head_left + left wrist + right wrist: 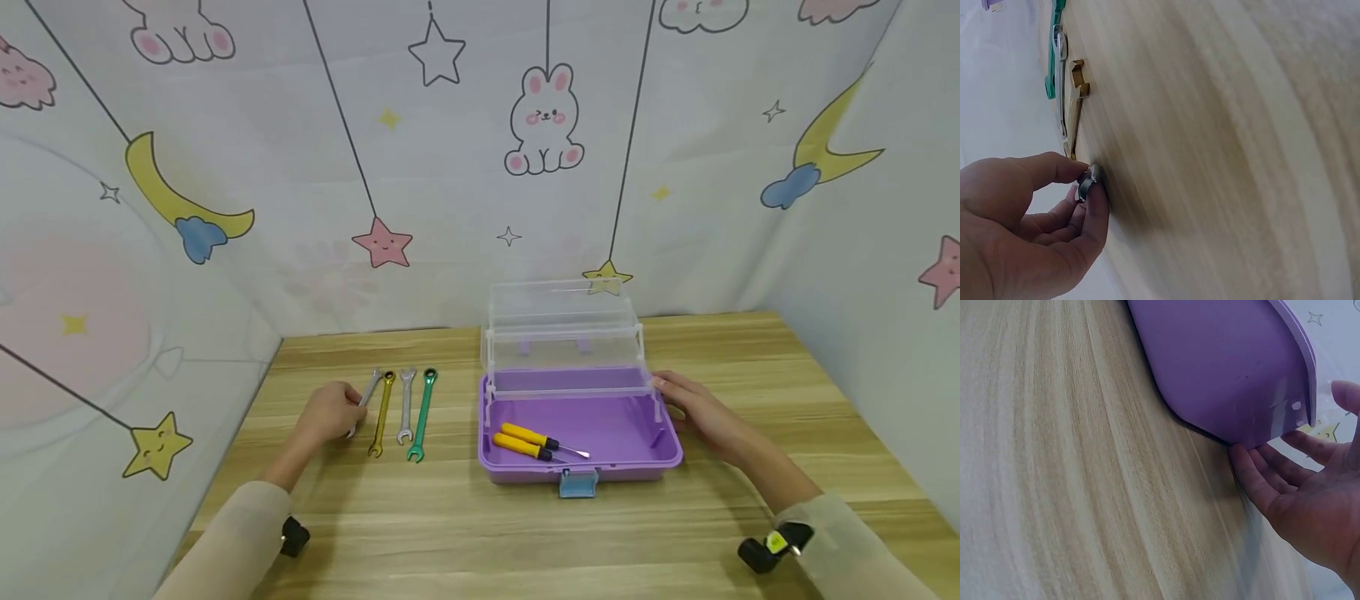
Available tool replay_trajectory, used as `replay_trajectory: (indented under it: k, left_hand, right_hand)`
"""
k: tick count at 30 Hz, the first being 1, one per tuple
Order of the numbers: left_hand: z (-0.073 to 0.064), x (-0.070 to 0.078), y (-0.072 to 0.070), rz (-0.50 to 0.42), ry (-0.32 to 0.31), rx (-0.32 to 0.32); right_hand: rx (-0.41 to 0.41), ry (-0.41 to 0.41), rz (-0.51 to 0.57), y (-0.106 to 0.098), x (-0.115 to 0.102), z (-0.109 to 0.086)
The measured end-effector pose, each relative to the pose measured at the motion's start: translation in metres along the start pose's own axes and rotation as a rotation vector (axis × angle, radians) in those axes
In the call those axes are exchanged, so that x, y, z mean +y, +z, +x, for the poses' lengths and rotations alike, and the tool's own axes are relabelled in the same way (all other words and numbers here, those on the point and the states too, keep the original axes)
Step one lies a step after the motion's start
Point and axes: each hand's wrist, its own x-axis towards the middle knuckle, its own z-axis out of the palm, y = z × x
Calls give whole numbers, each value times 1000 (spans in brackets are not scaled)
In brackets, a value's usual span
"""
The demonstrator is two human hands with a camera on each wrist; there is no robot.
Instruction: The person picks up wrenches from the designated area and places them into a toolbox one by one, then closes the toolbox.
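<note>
My left hand (328, 412) pinches a silver wrench (371, 387), the leftmost in a row on the table. Its metal end (1089, 181) shows between thumb and fingers in the left wrist view; the fingers cover the middle. To its right lie a yellow wrench (382, 417), another silver wrench (407, 407) and a green wrench (423, 417). My right hand (701, 414) rests against the right side of a purple toolbox (581, 475), fingertips at its lower back corner in the right wrist view. Two yellow-handled screwdrivers (528, 434) lie inside the box.
The toolbox's clear lid and trays (562, 337) stand raised at its back. A pale blue latch (578, 484) hangs at its front. Behind the wooden table (450, 542) a printed curtain (465, 183) hangs close to the back edge.
</note>
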Motion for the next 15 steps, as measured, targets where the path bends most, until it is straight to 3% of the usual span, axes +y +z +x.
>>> replay_trajectory:
  k: [7, 15]
  left_hand:
    - [-2, -1, -4, -1, 13, -45]
    - [-6, 3, -13, -28, 42, -40]
  right_hand:
    - [-1, -2, -10, 0, -1, 0]
    - [1, 4, -6, 0, 0, -1]
